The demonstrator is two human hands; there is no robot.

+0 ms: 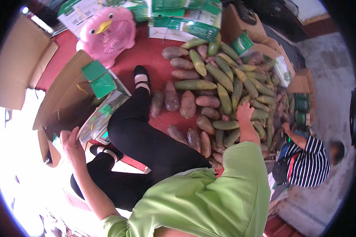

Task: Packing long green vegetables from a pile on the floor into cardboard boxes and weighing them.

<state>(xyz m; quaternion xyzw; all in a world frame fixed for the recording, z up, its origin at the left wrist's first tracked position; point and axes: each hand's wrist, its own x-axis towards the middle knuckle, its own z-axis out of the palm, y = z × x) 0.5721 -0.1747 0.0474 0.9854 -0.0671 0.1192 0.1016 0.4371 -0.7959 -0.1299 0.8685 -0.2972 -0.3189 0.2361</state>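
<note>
A red floor mat lay under everything, and the large heap of long green and brownish-purple fruits covered its right half, ahead of the person and to the right. Most fruits lay with their long axes running roughly away from the person, some slanted. The right hand was the nearer one: it rested on the heap's near middle, fingers spread and flat on a fruit, gripping nothing that could be seen. The left hand was well apart, far to the left, fingers curled over the edge of an open brown cardboard box with green printed flaps; what the box held could not be made out. A pink bird-shaped fan stood beyond it. At the right, another person's hand reached into the heap.
</note>
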